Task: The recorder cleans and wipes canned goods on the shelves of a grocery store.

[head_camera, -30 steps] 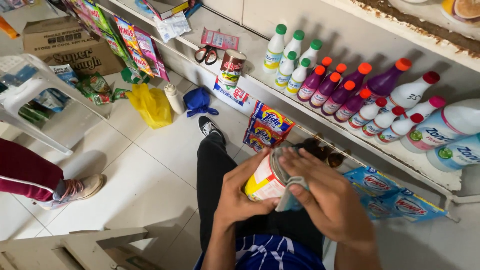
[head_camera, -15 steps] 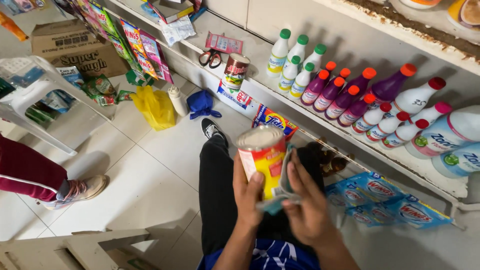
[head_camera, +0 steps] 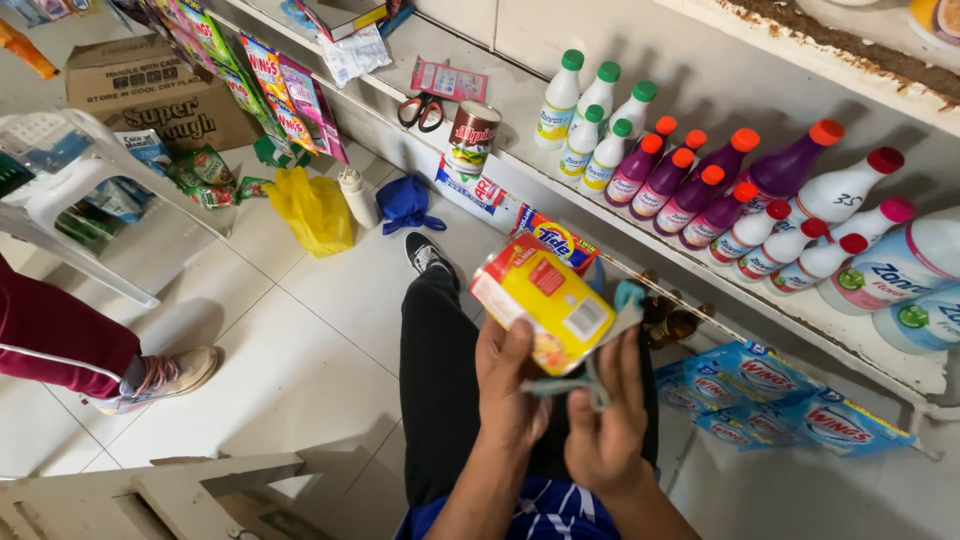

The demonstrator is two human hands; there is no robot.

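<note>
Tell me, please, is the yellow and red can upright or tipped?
Tipped: the yellow and red can lies slanted in the left hand, its end facing up-left.

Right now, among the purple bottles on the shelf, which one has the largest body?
The purple bottle with the orange-red cap at the right end of the group, next to the white bottle with the red cap. It is clearly taller and wider than the other purple bottles.

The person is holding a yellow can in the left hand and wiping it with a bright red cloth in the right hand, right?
Not quite. The cloth is pale blue-grey, not bright red. The head view shows the left hand holding the yellow can and the right hand pressing the cloth against it.
</note>
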